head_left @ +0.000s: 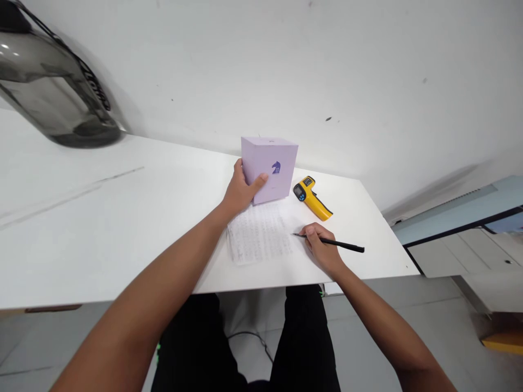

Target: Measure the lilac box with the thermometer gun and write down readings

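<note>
My left hand (pixel 241 188) grips a lilac box (pixel 275 177) by its left side, thumb across the front face near a dark purple horse-head logo. The box stands at the far edge of a sheet of handwritten paper (pixel 259 237). In my right hand (pixel 322 247) is a slim black pen (pixel 347 246), pinched between thumb and fingers. Its tip points left, close to the paper's right edge; whether it touches, I cannot tell. A yellow and black infrared thermometer (pixel 314 198) lies to the right of the box, beyond my right hand.
The white table (pixel 102 239) backs onto a white wall (pixel 261 65). At the far left stands a large grey translucent bottle (pixel 57 92) with a strap. Past the table's right end is light-coloured furniture (pixel 461 253). A dark cable (pixel 255 334) lies on the floor below.
</note>
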Motion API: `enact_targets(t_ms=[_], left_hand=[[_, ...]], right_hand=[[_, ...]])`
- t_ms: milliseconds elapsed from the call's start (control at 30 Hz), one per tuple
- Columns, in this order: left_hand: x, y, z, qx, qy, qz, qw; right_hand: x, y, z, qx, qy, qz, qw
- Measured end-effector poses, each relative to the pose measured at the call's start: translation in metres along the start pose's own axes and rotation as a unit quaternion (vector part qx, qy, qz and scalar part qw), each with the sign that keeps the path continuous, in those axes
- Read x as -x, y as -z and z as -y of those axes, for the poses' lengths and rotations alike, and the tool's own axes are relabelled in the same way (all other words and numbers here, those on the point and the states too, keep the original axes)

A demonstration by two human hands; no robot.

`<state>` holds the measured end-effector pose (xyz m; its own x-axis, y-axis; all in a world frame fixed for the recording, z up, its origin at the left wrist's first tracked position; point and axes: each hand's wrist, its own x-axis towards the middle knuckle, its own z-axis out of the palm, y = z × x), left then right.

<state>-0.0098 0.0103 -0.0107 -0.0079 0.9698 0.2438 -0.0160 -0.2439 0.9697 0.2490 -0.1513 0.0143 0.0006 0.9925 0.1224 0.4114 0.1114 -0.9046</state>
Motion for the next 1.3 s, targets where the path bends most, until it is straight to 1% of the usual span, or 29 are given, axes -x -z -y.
enact_targets(t_ms=[233, 433, 633, 700, 900, 1067, 1300], left_hand=[[0.000, 0.000, -0.001, -0.002, 0.005, 0.002, 1.000], [0.000, 0.000, 0.000, -0.004, 0.011, 0.001, 1.000], [-0.001, 0.001, 0.002, 0.001, 0.002, -0.001, 1.000], [0.000, 0.000, 0.002, -0.001, 0.001, 0.000, 1.000], [-0.001, 0.000, 0.002, -0.011, -0.005, 0.000, 1.000], [-0.004, 0.001, 0.009, -0.012, -0.017, 0.006, 1.000], [-0.003, 0.000, 0.008, -0.005, -0.013, -0.005, 1.000]], right_hand=[[0.000, 0.000, -0.001, 0.020, 0.005, -0.004, 1.000], [0.000, -0.002, 0.003, 0.023, -0.029, -0.007, 0.999], [0.000, -0.006, 0.002, 0.013, -0.038, 0.004, 0.999], [0.000, -0.007, -0.001, 0.003, -0.033, 0.009, 0.999], [-0.003, -0.007, -0.009, 0.006, 0.015, 0.017, 1.000], [-0.005, -0.008, -0.010, -0.001, 0.005, 0.035, 0.999], [-0.006, -0.009, -0.006, 0.018, -0.009, 0.027, 0.999]])
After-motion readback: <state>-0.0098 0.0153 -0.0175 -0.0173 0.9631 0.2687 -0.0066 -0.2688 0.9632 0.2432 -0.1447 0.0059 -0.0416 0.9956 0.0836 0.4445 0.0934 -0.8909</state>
